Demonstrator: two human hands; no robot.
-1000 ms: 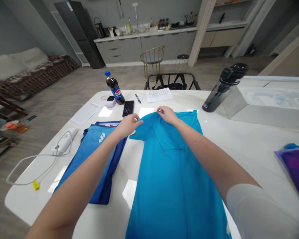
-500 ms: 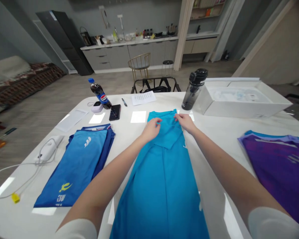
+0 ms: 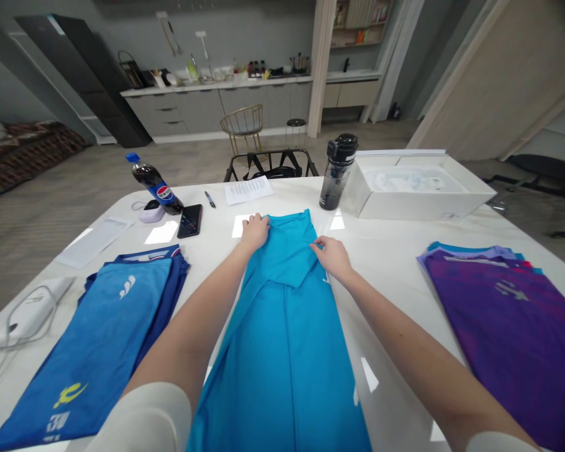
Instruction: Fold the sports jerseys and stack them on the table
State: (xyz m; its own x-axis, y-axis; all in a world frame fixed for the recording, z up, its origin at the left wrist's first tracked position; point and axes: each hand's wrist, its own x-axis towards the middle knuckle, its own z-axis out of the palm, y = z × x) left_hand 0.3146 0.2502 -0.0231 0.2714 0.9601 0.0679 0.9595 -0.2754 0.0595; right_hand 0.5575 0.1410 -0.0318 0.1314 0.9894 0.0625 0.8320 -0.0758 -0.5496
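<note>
A turquoise shirt (image 3: 282, 339) lies lengthwise on the white table, its sides folded inward and its far end towards the bottle. At its upper left edge, my left hand (image 3: 255, 232) has its fingers curled over the cloth. My right hand (image 3: 334, 257) pinches the right edge between thumb and fingers, slightly nearer to me. A flap of cloth lies across the shirt between both hands. To the left is a stack of folded blue shirts (image 3: 98, 339); on the right lies a stack with a purple shirt (image 3: 503, 339) on top.
Along the table's far side stand a cola bottle (image 3: 155, 185), a phone (image 3: 189, 221), a pen (image 3: 209, 199), a paper sheet (image 3: 249, 189), a dark tumbler (image 3: 338, 172) and an open white box (image 3: 419, 202). A white power strip (image 3: 35, 311) with a cable sits at the left edge.
My left hand has moved from above the flap to the shirt's upper left edge. My right hand has slid down the right edge towards me. The view has turned right.
</note>
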